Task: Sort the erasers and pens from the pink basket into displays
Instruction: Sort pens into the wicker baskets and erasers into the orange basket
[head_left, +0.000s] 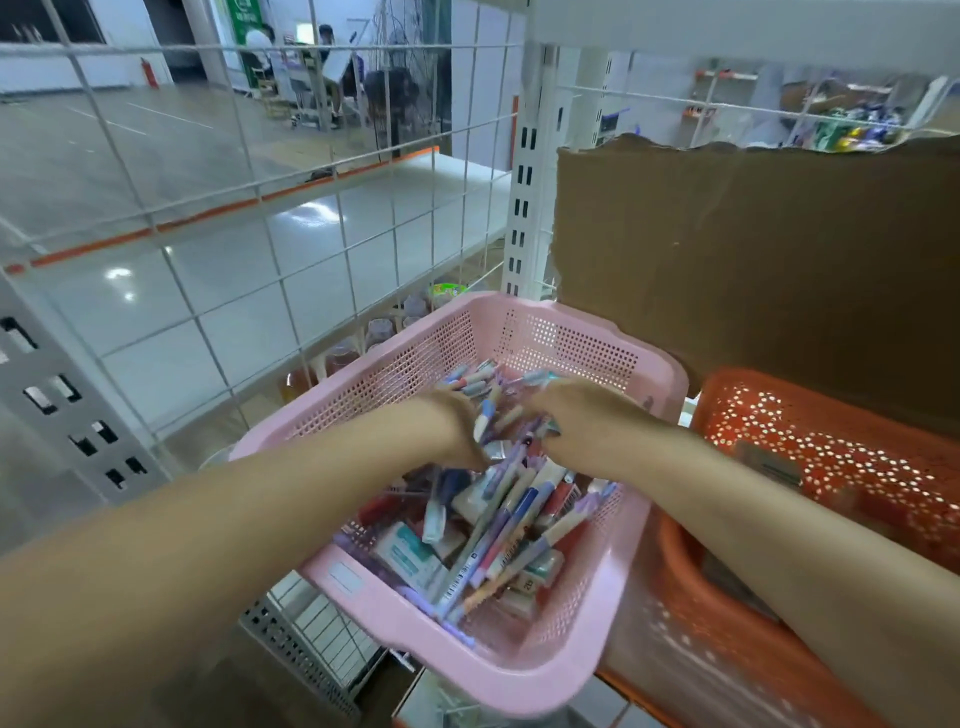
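Evidently rummaging is happening inside the pink perforated plastic basket (521, 671).
Both the left hand (458, 427) and right hand (577, 422) are reaching among slim pastel pens (500, 531) and wrapped block erasers (411, 557); fingers are hiding, grip untellable. Gathering pens lengthwise is looking wisest.

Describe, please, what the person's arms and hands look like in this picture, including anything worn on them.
Both forearms are bare as far as the frame shows: no sleeves, gloves, watch or bracelets. The left hand and right hand are bare too; their fingertips are buried among the pens, so rings or nail polish cannot be judged.
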